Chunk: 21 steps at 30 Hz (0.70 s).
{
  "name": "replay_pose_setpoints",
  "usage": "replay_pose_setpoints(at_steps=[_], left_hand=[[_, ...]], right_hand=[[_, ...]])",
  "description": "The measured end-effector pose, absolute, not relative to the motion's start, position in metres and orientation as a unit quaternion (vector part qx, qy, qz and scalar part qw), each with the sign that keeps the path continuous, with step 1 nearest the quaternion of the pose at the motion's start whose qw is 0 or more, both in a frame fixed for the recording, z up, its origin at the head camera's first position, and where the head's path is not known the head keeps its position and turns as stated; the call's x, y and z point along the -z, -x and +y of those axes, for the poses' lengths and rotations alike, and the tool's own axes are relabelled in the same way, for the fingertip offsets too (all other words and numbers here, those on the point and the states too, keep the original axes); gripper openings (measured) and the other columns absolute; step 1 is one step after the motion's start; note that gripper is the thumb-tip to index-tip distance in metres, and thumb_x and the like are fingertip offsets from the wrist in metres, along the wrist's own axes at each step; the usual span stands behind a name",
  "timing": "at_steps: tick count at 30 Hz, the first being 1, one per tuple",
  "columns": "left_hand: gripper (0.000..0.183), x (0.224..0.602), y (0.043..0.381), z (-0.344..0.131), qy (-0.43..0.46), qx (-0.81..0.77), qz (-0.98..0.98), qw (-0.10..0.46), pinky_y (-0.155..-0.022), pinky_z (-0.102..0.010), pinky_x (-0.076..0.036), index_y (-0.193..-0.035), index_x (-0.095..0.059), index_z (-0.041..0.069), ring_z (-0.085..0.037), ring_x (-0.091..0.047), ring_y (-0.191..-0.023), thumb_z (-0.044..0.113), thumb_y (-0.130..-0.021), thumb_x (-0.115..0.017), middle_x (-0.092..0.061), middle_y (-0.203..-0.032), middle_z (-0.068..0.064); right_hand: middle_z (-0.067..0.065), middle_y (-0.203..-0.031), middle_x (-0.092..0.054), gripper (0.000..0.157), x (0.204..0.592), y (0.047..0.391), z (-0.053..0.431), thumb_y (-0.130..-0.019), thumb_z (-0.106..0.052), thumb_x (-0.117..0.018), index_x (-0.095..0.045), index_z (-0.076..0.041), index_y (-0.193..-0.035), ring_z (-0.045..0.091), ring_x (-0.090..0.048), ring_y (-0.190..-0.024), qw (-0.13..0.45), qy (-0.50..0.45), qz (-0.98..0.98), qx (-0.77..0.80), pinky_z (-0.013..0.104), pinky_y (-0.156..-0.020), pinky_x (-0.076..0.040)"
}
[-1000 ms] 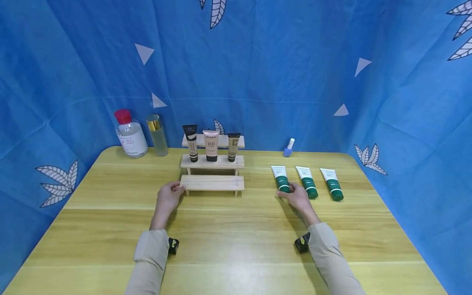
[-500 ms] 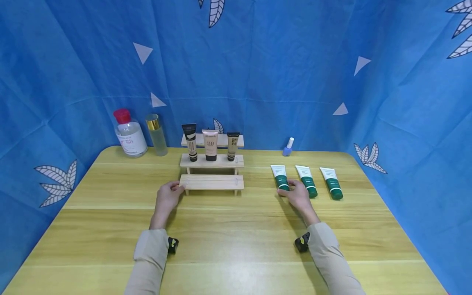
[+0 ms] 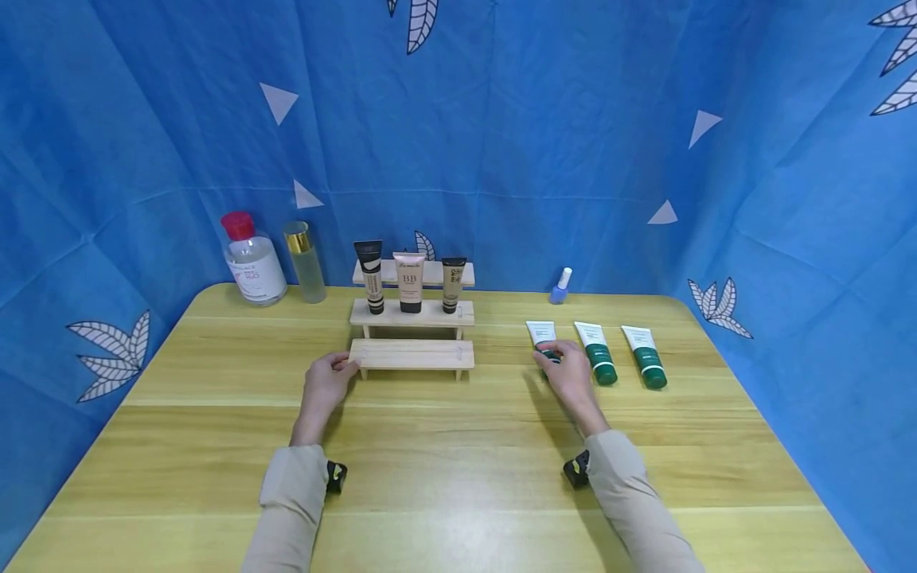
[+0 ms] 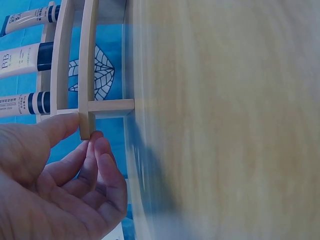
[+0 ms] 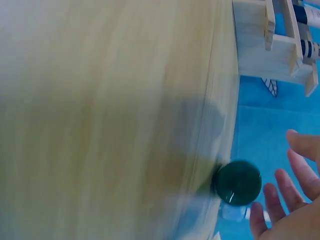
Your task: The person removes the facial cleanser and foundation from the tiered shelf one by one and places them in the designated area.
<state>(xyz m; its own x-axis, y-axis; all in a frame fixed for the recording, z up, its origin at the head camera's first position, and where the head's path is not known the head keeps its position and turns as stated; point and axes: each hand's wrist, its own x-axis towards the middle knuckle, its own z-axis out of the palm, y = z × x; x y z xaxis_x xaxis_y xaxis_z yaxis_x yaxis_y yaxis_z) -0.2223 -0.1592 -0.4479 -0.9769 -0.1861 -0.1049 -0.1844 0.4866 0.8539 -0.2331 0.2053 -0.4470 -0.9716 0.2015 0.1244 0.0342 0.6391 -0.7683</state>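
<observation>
My left hand [image 3: 327,386] pinches the left end of the lowest shelf of a three-step wooden display stand [image 3: 411,356]. In the left wrist view, the thumb lies on one face of the shelf board [image 4: 87,75] and the fingertips meet its other side. My right hand [image 3: 573,374] is over the nearest of three white-and-green squeeze tubes, the left tube [image 3: 542,332], hiding part of its green end. The right wrist view has the round green cap [image 5: 237,182] beside my spread, loosely bent fingers [image 5: 287,190], which grip nothing.
Three cosmetic tubes, including a pink BB cream [image 3: 410,278], stand on the middle shelf. Behind left are a red-capped bottle [image 3: 255,267] and a gold-capped bottle [image 3: 306,267]. A small nail polish bottle [image 3: 560,288] stands at the back; two more tubes lie right, the middle tube [image 3: 596,354] closest.
My right hand has come off the tube's green end and shifted up over it, slightly left. The tube lies where it was. My left hand keeps its hold on the stand.
</observation>
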Motion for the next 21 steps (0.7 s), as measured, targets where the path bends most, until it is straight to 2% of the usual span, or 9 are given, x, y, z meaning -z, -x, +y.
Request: replay_pose_setpoints(at_steps=[9,17,21], left_hand=[[0.041,0.449,0.222,-0.160,-0.105,0.497,-0.862,-0.001,-0.074,-0.029,-0.041,-0.126,-0.054,-0.009,-0.025,-0.052,-0.091,0.019,-0.096,-0.055,-0.060,-0.101,-0.017],[0.041,0.449,0.222,-0.160,-0.105,0.496,-0.862,0.002,-0.084,-0.039,-0.043,-0.126,-0.054,-0.009,-0.030,-0.054,-0.098,0.019,-0.096,-0.055,-0.060,-0.108,-0.022],[0.041,0.450,0.223,-0.161,-0.104,0.496,-0.862,0.001,-0.085,-0.040,-0.043,-0.126,-0.054,-0.009,-0.031,-0.054,-0.100,0.019,-0.096,-0.055,-0.060,-0.109,-0.022]], right_hand=[[0.017,-0.114,-0.063,0.029,0.438,0.240,0.179,-0.088,-0.014,-0.068,-0.066,0.000,-0.113,0.032,-0.057,-0.105,0.131,0.014,-0.877,-0.461,0.043,-0.091,-0.045],[0.017,-0.111,-0.063,0.034,0.430,0.247,0.158,-0.088,-0.018,-0.068,-0.064,-0.001,-0.117,0.030,-0.054,-0.106,0.117,0.001,-0.881,-0.458,0.043,-0.089,-0.044],[0.017,-0.112,-0.062,0.035,0.427,0.251,0.151,-0.089,-0.020,-0.067,-0.064,-0.001,-0.118,0.030,-0.054,-0.107,0.106,-0.008,-0.884,-0.456,0.043,-0.088,-0.045]])
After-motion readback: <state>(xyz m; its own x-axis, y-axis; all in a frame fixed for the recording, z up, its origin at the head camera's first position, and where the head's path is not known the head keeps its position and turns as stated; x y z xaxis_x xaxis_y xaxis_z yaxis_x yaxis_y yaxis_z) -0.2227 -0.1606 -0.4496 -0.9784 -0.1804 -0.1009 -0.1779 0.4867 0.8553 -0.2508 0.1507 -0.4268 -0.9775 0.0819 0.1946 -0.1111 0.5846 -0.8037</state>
